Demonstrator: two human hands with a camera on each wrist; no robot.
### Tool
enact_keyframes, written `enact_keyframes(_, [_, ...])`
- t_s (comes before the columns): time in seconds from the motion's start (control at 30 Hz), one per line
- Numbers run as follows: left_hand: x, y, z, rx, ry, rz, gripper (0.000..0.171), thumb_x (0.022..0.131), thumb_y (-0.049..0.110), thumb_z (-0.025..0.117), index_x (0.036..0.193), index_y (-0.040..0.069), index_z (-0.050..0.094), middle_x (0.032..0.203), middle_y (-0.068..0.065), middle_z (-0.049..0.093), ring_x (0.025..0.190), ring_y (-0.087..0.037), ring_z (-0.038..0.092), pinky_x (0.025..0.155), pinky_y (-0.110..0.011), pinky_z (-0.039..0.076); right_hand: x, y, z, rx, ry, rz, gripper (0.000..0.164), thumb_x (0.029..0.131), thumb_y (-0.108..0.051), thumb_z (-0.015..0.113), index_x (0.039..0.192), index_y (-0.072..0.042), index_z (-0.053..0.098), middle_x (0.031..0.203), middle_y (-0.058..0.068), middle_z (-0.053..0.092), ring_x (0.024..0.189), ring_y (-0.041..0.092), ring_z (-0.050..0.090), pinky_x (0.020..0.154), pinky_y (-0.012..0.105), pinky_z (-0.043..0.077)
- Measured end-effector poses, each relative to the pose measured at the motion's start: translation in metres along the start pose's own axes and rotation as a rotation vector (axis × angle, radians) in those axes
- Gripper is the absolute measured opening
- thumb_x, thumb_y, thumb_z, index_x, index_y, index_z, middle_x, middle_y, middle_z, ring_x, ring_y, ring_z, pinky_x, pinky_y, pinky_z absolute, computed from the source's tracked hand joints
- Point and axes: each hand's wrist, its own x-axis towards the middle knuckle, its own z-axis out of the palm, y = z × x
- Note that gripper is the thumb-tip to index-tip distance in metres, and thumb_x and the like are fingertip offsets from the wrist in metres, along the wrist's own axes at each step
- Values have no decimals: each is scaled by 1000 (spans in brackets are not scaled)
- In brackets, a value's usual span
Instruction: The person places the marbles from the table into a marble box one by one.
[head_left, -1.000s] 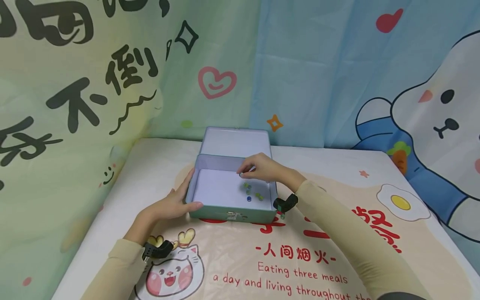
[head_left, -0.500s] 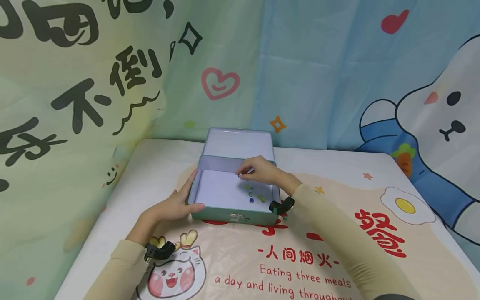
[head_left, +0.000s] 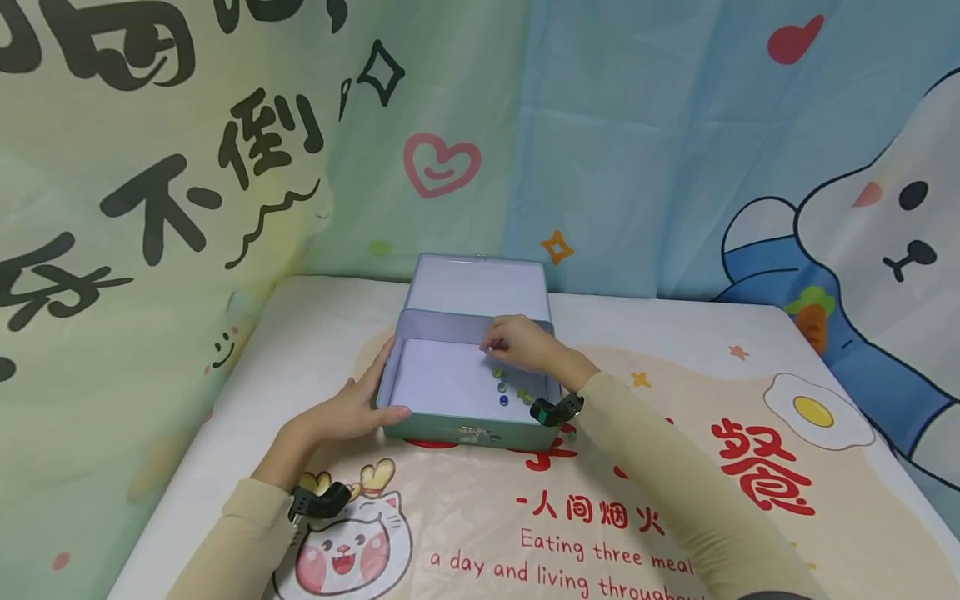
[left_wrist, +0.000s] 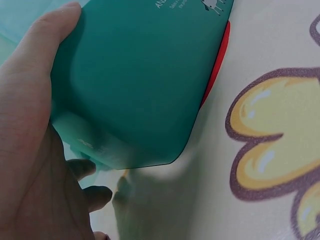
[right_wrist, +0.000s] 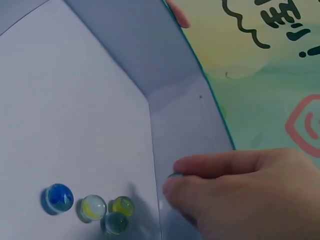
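Observation:
A green tin box (head_left: 455, 429) with a pale inside lies with its lid (head_left: 480, 283) folded back. My left hand (head_left: 337, 414) holds the box at its left front corner, the thumb (left_wrist: 42, 42) over the front wall and the fingers along the left side. My right hand (head_left: 525, 343) is over the inside of the box, pinching a small marble (right_wrist: 175, 175) between thumb and forefinger, mostly hidden by the fingertips. Several glass marbles lie on the box floor, among them a blue marble (right_wrist: 60, 197) and a clear one with yellow (right_wrist: 93, 207).
A printed tablecloth (head_left: 600, 550) covers the table under the box. Behind it hangs a patterned cloth backdrop (head_left: 592, 150), close to the raised lid. Each wrist wears a black camera band, the right one (head_left: 557, 410) near the box's right wall.
My right hand has shifted slightly to the right over the box, its fingers now more closely drawn together around the marble. The left hand keeps its hold on the corner.

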Motion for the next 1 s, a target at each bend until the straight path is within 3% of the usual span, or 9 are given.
enact_keyframes(0.37, [1,-3,0,4,-1,-1,105,85,53,62,150,33,-18,161,-8,-4,144,-41,14,108,-71,-2,-2,-4,0,-126,-67,-12,12,84,-5,70,95,-5,75,92,6,67,79,13,60,73,27,52])
enact_keyframes(1.0, [1,-3,0,12,-4,-5,104,86,50,62,150,31,-18,161,-8,-4,143,-41,17,109,-69,-2,-1,-3,5,-206,-149,-7,12,83,-2,70,93,-6,75,90,5,67,83,15,63,75,27,53])
